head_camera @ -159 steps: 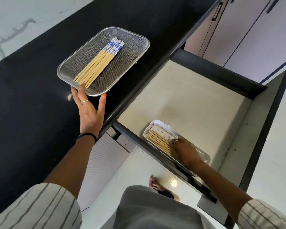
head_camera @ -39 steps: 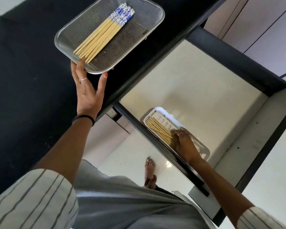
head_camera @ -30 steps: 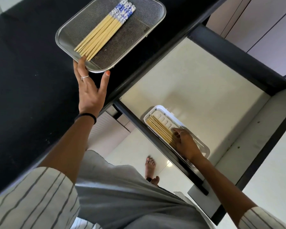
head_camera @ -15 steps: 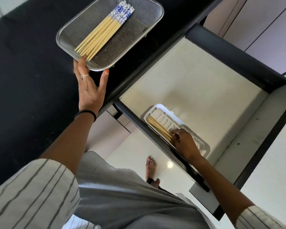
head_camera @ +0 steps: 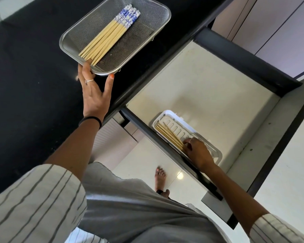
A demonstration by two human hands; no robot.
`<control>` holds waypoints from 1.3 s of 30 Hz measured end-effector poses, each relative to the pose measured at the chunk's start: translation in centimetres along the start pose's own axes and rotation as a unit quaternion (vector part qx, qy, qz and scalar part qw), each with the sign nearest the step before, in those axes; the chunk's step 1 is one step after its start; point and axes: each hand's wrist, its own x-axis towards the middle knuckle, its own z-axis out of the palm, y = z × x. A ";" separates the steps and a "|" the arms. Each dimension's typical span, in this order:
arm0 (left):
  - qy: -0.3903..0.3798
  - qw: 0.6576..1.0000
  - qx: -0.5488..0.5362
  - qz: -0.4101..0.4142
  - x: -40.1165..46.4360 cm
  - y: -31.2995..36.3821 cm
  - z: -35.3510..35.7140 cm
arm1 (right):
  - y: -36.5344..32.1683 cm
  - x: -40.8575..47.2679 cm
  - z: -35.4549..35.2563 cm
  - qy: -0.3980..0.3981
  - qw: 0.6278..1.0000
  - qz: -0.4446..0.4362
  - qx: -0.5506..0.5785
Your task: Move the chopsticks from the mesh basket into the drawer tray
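A steel mesh basket (head_camera: 148, 32) sits on the black counter and holds several bamboo chopsticks (head_camera: 109, 34) with blue-and-white tops. My left hand (head_camera: 93, 92) lies at its near edge, a fingertip reaching over the rim by the chopstick tips and the thumb against the rim's outside. In the open drawer lies a white slotted tray (head_camera: 167, 112) with several more chopsticks (head_camera: 168, 135) along its near side. My right hand (head_camera: 198, 153) is in that tray, fingers curled over the chopsticks' near ends, which it hides.
The black counter (head_camera: 25, 67) runs along the left. The drawer's cream floor (head_camera: 209, 81) stretches beyond the tray, bounded by dark walls and the dark front rail (head_camera: 165, 146). Cabinet doors (head_camera: 270, 23) stand at the top right. My foot (head_camera: 160, 178) is on the white floor below.
My left hand has crept forward, so a fingertip now reaches over the basket's rim. My right hand stays on the chopsticks in the tray, shifting only slightly.
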 end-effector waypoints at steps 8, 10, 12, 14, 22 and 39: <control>-0.001 1.000 -0.001 -0.005 -0.1 0.2 0.0 | -0.4 -0.1 -0.1 -0.010 1.000 -0.017 -0.024; -0.004 1.000 -0.002 -0.009 -0.1 0.2 0.0 | -0.3 -0.1 -0.1 0.005 1.000 -0.022 -0.016; -0.004 1.000 -0.003 -0.011 -0.1 0.1 0.0 | -0.1 -0.1 -0.3 0.021 1.000 -0.022 0.006; -0.003 1.000 -0.005 -0.009 0.0 -0.1 0.1 | 0.2 -0.1 -0.5 0.018 0.999 -0.039 0.021; -0.004 1.000 -0.015 -0.005 0.0 -0.6 0.1 | -0.7 -0.7 -1.6 -0.036 0.996 -0.078 -0.002; -0.003 0.999 -0.021 -0.033 -0.2 -0.1 0.4 | -19.4 6.2 -14.7 0.154 0.921 -0.359 0.020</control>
